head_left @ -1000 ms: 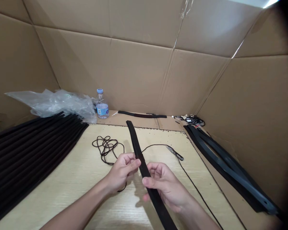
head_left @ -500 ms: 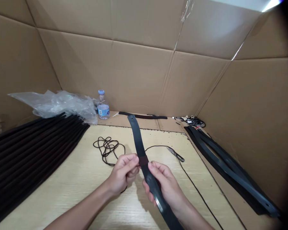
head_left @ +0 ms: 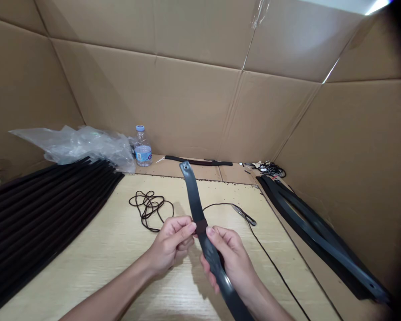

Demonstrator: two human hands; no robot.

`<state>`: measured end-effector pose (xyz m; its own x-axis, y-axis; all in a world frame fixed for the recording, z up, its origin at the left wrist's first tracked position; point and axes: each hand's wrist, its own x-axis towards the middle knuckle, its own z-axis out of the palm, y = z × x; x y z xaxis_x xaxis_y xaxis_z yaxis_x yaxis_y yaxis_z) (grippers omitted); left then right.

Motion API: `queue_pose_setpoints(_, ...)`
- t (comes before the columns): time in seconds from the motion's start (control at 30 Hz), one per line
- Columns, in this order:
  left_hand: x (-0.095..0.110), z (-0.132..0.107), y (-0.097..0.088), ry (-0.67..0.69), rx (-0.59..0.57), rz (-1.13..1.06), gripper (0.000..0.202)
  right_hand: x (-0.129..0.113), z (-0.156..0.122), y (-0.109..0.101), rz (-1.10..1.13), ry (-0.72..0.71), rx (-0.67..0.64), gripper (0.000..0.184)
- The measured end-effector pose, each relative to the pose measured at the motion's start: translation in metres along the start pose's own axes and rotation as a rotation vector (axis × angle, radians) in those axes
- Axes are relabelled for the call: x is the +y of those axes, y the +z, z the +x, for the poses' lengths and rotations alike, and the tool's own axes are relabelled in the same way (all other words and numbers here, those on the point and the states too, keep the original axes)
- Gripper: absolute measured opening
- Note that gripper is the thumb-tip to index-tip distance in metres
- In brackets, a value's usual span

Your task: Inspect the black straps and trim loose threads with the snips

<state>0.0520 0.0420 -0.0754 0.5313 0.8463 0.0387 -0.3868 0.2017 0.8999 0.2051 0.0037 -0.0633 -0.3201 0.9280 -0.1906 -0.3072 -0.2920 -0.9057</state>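
Both my hands hold a long flat black strap [head_left: 193, 196] above the pale wooden board [head_left: 113, 249]. The strap has a hole near its far end and a dark brown band wrapped round its middle. My left hand [head_left: 173, 245] pinches the strap's edge at that band with thumb and forefinger. My right hand [head_left: 229, 261] wraps its fingers round the strap just below the band. The strap's near end runs down past my right wrist and out of view.
A stack of long black strips [head_left: 43, 209] fills the left side, with a clear plastic bag [head_left: 80, 145] behind it. A water bottle [head_left: 142, 147], a tangle of black cord [head_left: 149, 207], small snips [head_left: 243, 215], and more black straps [head_left: 317, 236] at the right lie inside cardboard walls.
The strap has turned from edge-on to show its flat face and end hole. My right hand has closed round it, and the brown band now shows between my hands.
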Motion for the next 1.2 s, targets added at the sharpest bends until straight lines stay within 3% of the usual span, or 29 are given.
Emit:
queue_pose_setpoints(0.33,0.001,0.001,-0.007,0.089,0.096,0.277,0.040,0.005,0.007,-0.006,0.180,0.051,-0.069,0.033)
queue_pose_setpoints(0.5,0.000,0.003,-0.006,0.096,0.124,0.292,0.041,0.003,0.005,-0.004,0.167,0.005,-0.037,0.035)
queue_pose_setpoints(0.63,0.001,0.007,-0.007,0.149,0.210,0.306,0.042,-0.002,0.003,-0.006,0.176,-0.067,-0.028,0.028)
queue_pose_setpoints(0.7,0.002,0.009,-0.009,0.158,0.227,0.301,0.043,-0.003,0.002,-0.007,0.178,-0.077,0.000,0.026)
queue_pose_setpoints(0.87,0.002,0.009,-0.009,0.133,0.158,0.229,0.045,0.003,0.000,-0.005,0.213,0.026,0.076,0.043)
queue_pose_setpoints(1.03,0.002,0.007,0.000,0.056,0.121,0.117,0.041,0.001,-0.001,0.000,0.253,0.023,-0.087,0.039)
queue_pose_setpoints(1.2,-0.001,0.008,0.002,0.049,0.247,0.071,0.043,-0.002,0.001,0.000,0.241,-0.026,-0.109,0.039)
